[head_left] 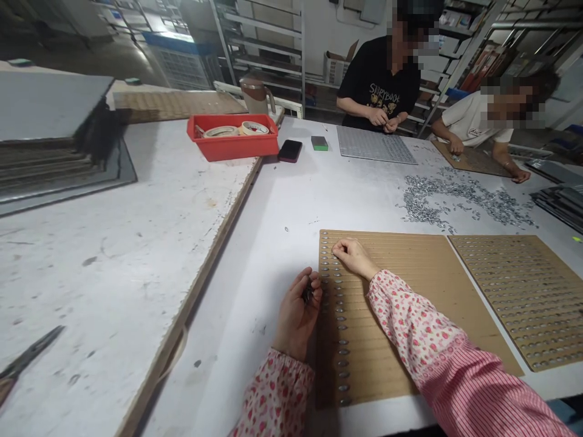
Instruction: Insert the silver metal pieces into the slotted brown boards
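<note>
My left hand point(300, 306) is cupped at the left edge of a brown ridged board point(396, 328), its fingers curled round several small metal pieces point(308, 292). Over the board's upper left, my right hand point(353, 255) pinches at the second column of small, pointed oval metal pieces point(342, 343). Whatever lies between its fingertips is too small to make out. The first column runs down the left edge, partly behind my left hand. To the right lies a second brown board point(531, 291) covered in rows of such pieces.
Loose metal pieces point(419, 200) lie scattered beyond the boards. A red bin point(234, 145) with tape rolls, a phone point(290, 150) and a green-sided block point(319, 144) stand farther back. Scissors point(34, 355) and stacked grey boards point(50, 115) are at left. Two co-workers point(382, 79) work across the table.
</note>
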`<action>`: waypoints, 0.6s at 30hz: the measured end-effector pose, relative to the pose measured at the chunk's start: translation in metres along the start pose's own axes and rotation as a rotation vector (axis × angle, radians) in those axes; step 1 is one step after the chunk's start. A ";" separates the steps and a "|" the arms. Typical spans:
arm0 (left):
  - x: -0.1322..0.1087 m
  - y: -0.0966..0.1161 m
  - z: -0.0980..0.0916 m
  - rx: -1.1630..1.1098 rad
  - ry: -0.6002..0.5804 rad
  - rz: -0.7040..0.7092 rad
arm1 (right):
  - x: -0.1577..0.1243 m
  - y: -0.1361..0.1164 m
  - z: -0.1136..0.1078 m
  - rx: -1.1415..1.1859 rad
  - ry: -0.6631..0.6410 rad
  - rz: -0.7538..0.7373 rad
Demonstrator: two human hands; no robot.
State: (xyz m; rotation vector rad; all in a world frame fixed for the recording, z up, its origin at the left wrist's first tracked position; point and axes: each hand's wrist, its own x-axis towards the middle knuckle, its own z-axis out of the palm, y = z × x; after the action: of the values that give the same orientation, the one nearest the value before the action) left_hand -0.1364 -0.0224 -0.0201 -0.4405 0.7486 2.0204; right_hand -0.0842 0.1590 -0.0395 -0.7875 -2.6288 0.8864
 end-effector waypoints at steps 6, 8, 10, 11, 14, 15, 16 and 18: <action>0.002 -0.002 -0.001 0.024 0.025 0.034 | -0.002 0.001 0.001 -0.026 0.031 -0.008; 0.002 -0.002 -0.002 0.011 0.033 0.035 | -0.003 0.002 0.003 -0.032 0.046 -0.018; 0.002 -0.002 -0.002 0.027 0.018 0.030 | -0.002 0.003 0.005 -0.042 0.061 -0.013; 0.002 -0.003 -0.003 0.049 -0.004 0.034 | -0.001 0.003 0.006 -0.046 0.068 -0.006; 0.001 -0.005 -0.004 0.130 -0.075 0.083 | 0.000 0.002 0.008 -0.015 0.099 0.021; 0.001 -0.005 -0.004 0.150 -0.088 0.098 | -0.001 0.001 0.008 0.035 0.112 0.026; 0.001 -0.006 -0.005 0.166 -0.092 0.109 | -0.004 -0.001 0.008 0.117 0.114 0.030; 0.001 -0.008 -0.006 0.186 -0.087 0.121 | -0.013 -0.008 0.007 0.364 0.046 0.028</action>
State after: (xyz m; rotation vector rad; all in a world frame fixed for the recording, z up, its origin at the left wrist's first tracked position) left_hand -0.1304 -0.0224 -0.0282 -0.2023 0.9186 2.0443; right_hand -0.0799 0.1430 -0.0407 -0.7373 -2.3218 1.2885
